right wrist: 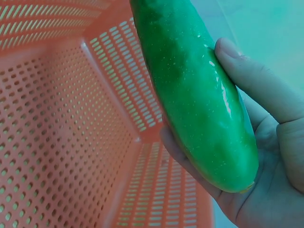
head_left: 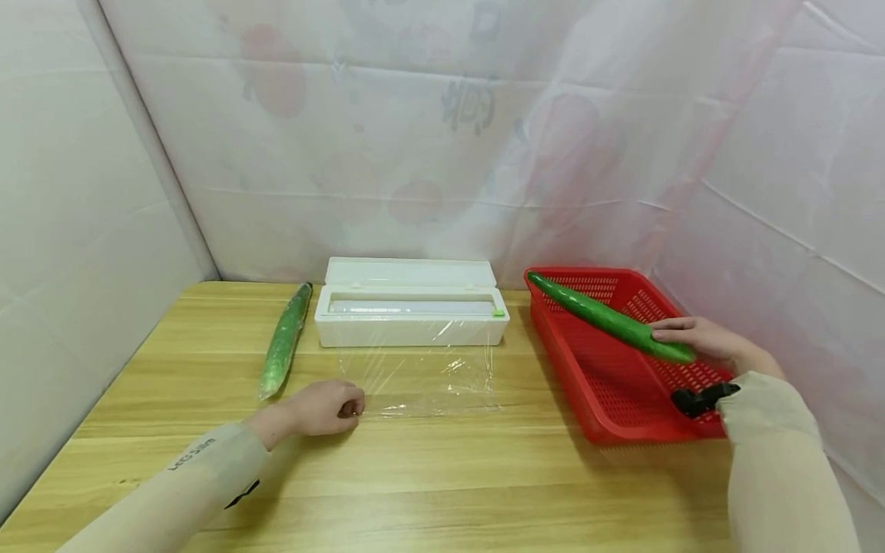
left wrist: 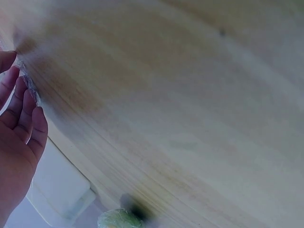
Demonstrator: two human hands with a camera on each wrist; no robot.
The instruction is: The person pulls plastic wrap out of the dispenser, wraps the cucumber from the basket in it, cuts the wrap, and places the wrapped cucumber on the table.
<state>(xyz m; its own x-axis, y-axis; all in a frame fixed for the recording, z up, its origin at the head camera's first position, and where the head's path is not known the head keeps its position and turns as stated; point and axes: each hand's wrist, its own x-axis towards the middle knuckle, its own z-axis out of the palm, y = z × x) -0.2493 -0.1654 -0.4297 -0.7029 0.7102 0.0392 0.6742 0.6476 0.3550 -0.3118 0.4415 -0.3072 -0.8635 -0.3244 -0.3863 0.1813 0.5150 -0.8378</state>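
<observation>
Wrapped cucumber (head_left: 285,344), 9 o'clock, looks done; bare cucumber (head_left: 600,314), 3 o'clock, seems pending, right hand (head_left: 714,343) gripping; left hand (head_left: 322,407) pinching film (head_left: 432,384).

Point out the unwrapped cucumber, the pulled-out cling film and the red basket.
Unwrapped cucumber (head_left: 601,314): head view, middle of its green length.
Cling film (head_left: 423,376): head view, middle of the clear sheet before the white box (head_left: 411,333).
Red basket (head_left: 570,372): head view, its left rim.

I'm seeing bright head footage, glints across the film (head_left: 442,384); left wrist's dim, hazy; right wrist's tinted teal!
</observation>
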